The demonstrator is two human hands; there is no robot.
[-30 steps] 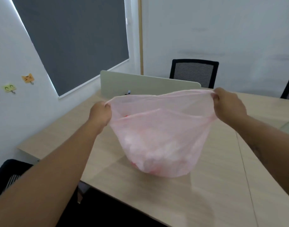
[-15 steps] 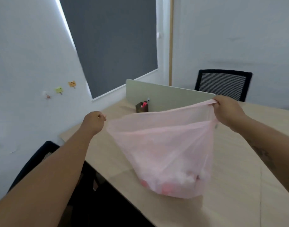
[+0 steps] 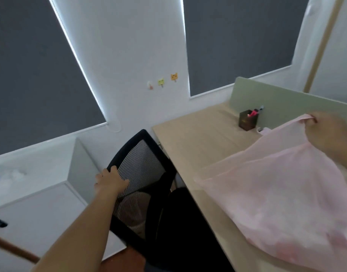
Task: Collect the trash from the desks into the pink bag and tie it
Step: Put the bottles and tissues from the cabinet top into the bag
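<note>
The translucent pink bag (image 3: 276,189) lies slumped on the light wooden desk (image 3: 190,142) at the right, with pale and reddish trash showing through its lower part. My right hand (image 3: 333,134) pinches the bag's upper rim at the far right edge of the view and is blurred. My left hand (image 3: 110,180) rests on the top edge of a black mesh office chair (image 3: 139,173) left of the desk, fingers curled over the frame. The bag's left rim hangs loose.
A dark pen holder (image 3: 248,119) with pink and blue markers stands by the green divider (image 3: 286,103). A small white object (image 3: 264,130) lies beside it. A white cabinet (image 3: 41,185) stands at the left. Dark blinds cover the windows.
My left hand has let go of the bag's rim and moved down-left onto the chair back. The view has swung left. The bag has sagged onto the desk, held only by my right hand.
</note>
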